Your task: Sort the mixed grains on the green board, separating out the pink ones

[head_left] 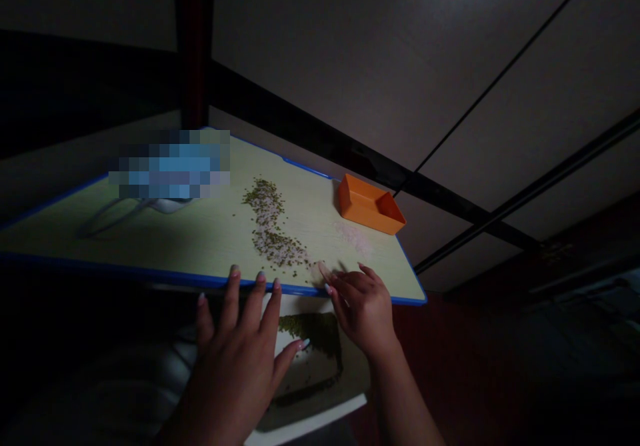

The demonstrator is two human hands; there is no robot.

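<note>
A trail of small green beans mixed with white grains (269,216) lies on the pale tabletop (310,193). My left hand (240,353) is open, its fingers spread and their tips at the table's blue front edge. At the near end of the trail, my right hand (363,306) touches the tabletop with its fingertips, index finger stretched toward the grains and thumb apart from it. No held thing shows in it. Beyond this hand lies a thin patch of white grains (355,238). Below the table edge, partly behind my left hand, a white container (320,411) holds green beans (320,331).
An orange open box (373,219) stands at the table's far right edge. On the left is a pixelated blue thing (185,166), with a pale looped strap or cord (113,213) beside it. Large panels (400,66) rise behind the table. The surroundings are dark.
</note>
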